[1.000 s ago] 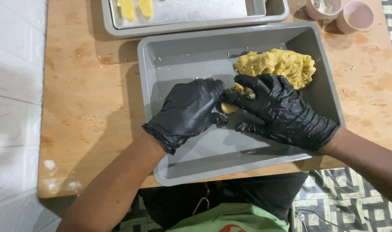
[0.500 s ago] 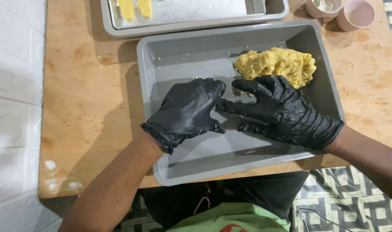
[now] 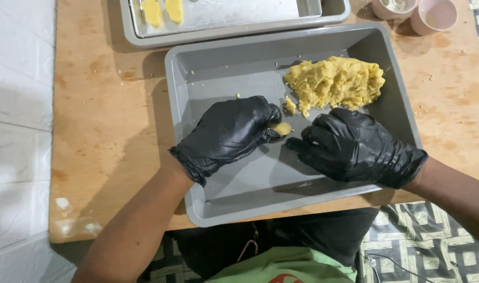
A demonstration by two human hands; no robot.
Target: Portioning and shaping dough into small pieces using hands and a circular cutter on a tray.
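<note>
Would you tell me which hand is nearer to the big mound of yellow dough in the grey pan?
Right. The right hand sits just below the dough mound, fingertips almost at its edge. The left hand is further off to the lower left, pinching a small dough piece.

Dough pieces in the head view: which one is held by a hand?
The small dough piece at the left hand's fingertips. The big dough mound lies untouched in the grey pan; two shaped pieces sit in the far tray.

A stained wooden table [image 3: 100, 120] fills the frame. A grey baking pan [image 3: 260, 196] sits centre. A second tray [image 3: 223, 32] lies top centre, two pink cups [image 3: 433, 15] upper right.
</note>
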